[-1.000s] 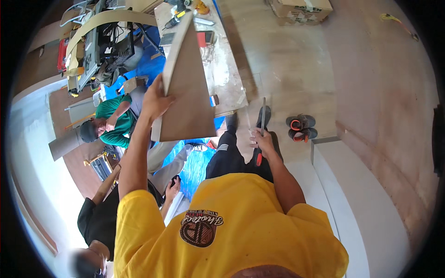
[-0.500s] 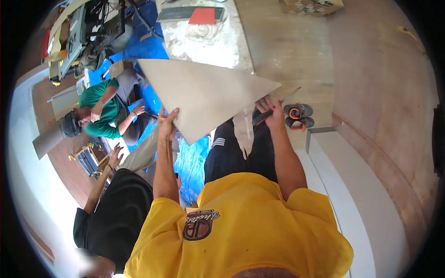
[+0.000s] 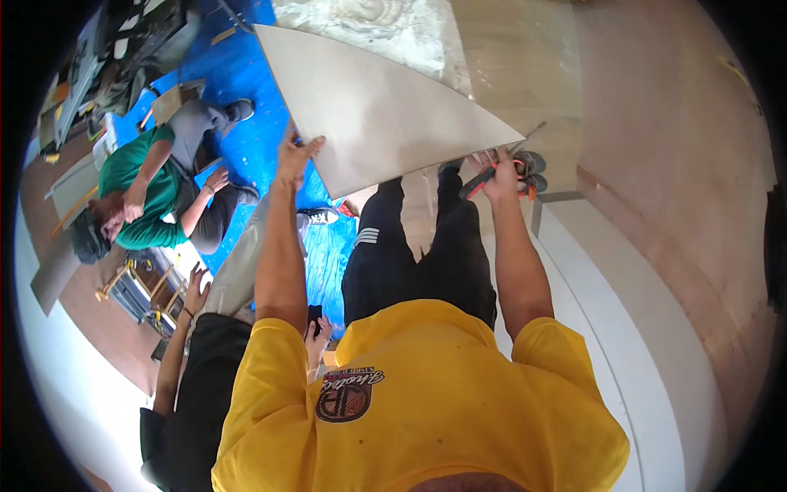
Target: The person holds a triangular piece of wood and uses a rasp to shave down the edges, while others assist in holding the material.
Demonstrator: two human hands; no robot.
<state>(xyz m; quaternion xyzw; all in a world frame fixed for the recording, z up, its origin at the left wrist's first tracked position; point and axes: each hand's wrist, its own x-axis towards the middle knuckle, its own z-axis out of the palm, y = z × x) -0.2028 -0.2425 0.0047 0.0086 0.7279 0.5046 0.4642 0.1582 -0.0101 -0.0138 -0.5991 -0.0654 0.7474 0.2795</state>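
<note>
In the head view, a white-smeared desk (image 3: 422, 41) lies at 12 o'clock, cut off by the upper rim, with bare wooden floor (image 3: 525, 66) at 1 o'clock. A blue sheet (image 3: 221, 61) covers the floor around 11 o'clock, where a seated co-worker in green (image 3: 143, 201) occupies the 9-to-10 o'clock side; a co-worker in black (image 3: 213, 377) is at 8, and a white ledge (image 3: 607, 271) curves past 3 to 4. Compared with half a second ago, the triangular panel (image 3: 369, 107) sits higher in view, the desk's red item is out of sight, and the pair of shoes (image 3: 537, 162) at 2 o'clock is now partly hidden by the right grip (image 3: 498, 176). The panel is at 12 o'clock, raised in front of the person's dark-trousered legs. Both forearms reach up and away; the left grip (image 3: 295, 160), at 10 to 11 o'clock, clasps the panel's left edge, thumb on its face. The right grip, at 2 o'clock, is closed around a red-and-black-handled tool (image 3: 475, 184), its fingertips against the panel's right corner; whether they bear weight, I cannot tell.
</note>
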